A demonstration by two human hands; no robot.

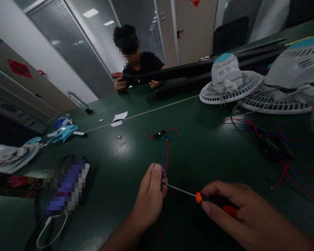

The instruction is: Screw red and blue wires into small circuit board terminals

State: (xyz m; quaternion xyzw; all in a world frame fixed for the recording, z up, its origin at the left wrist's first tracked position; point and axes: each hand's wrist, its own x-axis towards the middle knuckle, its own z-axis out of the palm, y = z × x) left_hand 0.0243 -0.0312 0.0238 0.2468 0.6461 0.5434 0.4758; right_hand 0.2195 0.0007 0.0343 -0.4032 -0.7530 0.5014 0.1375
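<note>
My left hand [150, 195] is closed around a small part, mostly hidden by the fingers, from which a blue wire [163, 153] and a red wire [166, 155] stick out away from me. In my right hand [230, 209] is a screwdriver [181, 190] with an orange and dark handle. Its thin shaft points left, and the tip meets the part at my left fingertips. Beyond the wires, a small black module [159, 134] with red and blue leads lies on the green table [115, 195].
White fan housings [226, 76] stand at the right, near tangled red and blue wires [285, 167]. Across the table a person [143, 62] holds a red drill [117, 75] by long black bars [183, 71]. Paper scraps [119, 116], blue fan blades [65, 133] and a pixelated purple object [68, 184] lie leftward.
</note>
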